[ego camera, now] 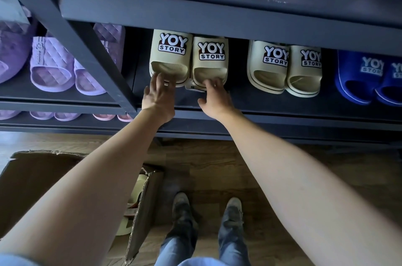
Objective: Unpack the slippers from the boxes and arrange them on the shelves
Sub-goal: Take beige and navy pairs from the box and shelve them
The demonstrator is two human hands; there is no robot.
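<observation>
Left hand (158, 97), right hand (215, 97) straight-fingered touching beige pair (171, 48); box (32, 178) holds slippers (139, 185).

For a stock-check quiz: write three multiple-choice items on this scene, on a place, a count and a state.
1. The cardboard box is: A on the floor; B on a shelf; C in the hands.
2. Beige pairs on the shelf: A one; B two; C four.
3. The left hand and right hand: A touch the left beige pair; B grip the box; C hang idle.
A, it sits on the wood floor; B, a second beige pair stands to the right; A, fingers rest on its heels.
</observation>
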